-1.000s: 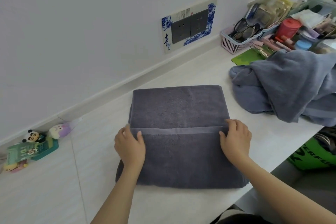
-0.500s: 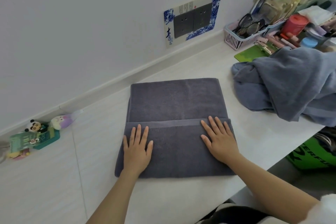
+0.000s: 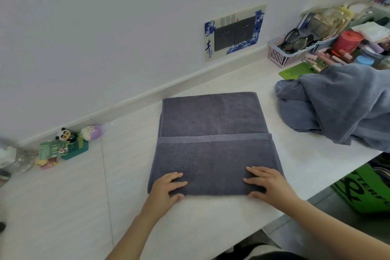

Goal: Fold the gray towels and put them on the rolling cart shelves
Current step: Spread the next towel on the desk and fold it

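Far at your left, a clear bottle (image 3: 12, 157) was cut off by the frame edge, too blurred to tell what was in it. Near it a small green tray (image 3: 74, 151) stood by the wall with a green card and a panda figure (image 3: 64, 133) in it, and a purple plush toy (image 3: 91, 132) lay just beside.

On the white counter (image 3: 211, 221) in front of you lay the folded gray towel (image 3: 213, 139), its near half doubled over the far half. Your left hand (image 3: 166, 187) held the near left corner, fingers on top and thumb at the near edge. Your right hand (image 3: 268, 182) did the same at the near right corner. I could not tell how far the thumbs went under the cloth.

At your right an unfolded gray towel (image 3: 337, 101) lay in a heap, partly cut off. Behind it a pink basket (image 3: 283, 56) held glasses, and a red container (image 3: 349, 41) stood among small things hard to name. Below the counter edge a green bag (image 3: 367, 194) showed only in part.
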A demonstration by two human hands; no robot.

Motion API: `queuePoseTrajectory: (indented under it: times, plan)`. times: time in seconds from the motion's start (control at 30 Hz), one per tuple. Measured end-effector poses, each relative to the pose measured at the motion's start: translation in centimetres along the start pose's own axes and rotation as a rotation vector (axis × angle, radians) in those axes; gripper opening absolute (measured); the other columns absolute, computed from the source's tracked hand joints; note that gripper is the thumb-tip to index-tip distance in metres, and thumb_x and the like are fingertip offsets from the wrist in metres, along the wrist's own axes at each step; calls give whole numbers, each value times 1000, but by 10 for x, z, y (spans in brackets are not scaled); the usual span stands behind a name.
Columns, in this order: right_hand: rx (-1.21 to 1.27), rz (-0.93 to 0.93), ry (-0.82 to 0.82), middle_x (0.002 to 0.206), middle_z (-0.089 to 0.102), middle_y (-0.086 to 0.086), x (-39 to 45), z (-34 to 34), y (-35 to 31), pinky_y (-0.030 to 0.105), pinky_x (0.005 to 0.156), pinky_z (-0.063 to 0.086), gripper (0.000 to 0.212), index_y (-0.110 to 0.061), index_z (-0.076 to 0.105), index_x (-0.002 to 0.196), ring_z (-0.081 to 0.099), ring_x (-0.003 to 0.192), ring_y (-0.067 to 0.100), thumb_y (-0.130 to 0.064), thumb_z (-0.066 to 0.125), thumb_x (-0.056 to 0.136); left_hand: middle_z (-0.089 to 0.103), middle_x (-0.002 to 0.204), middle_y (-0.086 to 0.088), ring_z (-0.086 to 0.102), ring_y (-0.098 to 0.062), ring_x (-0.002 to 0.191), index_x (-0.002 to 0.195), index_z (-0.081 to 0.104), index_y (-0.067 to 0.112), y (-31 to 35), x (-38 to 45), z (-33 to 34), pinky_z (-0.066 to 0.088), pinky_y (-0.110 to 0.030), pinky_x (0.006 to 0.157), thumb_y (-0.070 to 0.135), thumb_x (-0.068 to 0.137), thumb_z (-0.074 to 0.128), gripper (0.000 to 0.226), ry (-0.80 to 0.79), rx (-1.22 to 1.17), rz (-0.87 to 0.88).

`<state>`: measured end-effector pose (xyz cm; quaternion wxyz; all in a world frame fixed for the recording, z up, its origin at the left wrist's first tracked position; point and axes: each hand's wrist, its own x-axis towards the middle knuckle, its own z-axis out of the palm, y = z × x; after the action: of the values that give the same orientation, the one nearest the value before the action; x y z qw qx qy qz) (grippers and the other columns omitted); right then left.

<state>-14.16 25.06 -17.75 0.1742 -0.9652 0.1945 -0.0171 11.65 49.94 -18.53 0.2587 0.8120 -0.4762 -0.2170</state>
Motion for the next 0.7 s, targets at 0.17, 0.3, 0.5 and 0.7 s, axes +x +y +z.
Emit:
queuePoseTrajectory:
  times: [0.17, 0.3, 0.5, 0.7]
  plan:
    - [-28, 16, 82, 101, 73, -9, 9, 3, -11, 34, 69, 56, 14, -36, 74, 74, 69, 89, 17, -37, 82, 63, 68, 107, 13, 58, -7, 105, 83, 78, 25, 6, 13, -7, 44, -41, 97, 22, 71, 77, 13, 48, 106, 35]
    - [-19, 99, 35, 104, 71, -8, 13, -4, -19, 33, 81, 51, 10, -28, 73, 82, 66, 97, 17, -27, 78, 73, 72, 105, 4, 62, -14, 104, 81, 75, 18, 23, 16, -10, 43, -31, 95, 16, 79, 72, 5, 22, 215, 9]
    - [135, 172, -434, 95, 61, -12, 33, -54, -17, 20, 73, 40, 15, -38, 50, 79, 54, 90, 12, -30, 56, 90, 64, 91, 9, 57, -12, 86, 89, 59, 24, 58, 18, -37, 44, -26, 74, 25, 90, 60, 2, -322, 261, -157]
    - [198, 192, -845, 76, 57, -21, 51, -90, -2, 23, 77, 39, 19, -43, 59, 70, 50, 78, 3, -33, 62, 86, 49, 73, 16, 46, -2, 67, 91, 56, 21, 88, 20, -56, 35, -17, 59, 28, 91, 59, 7, -783, 137, -177]
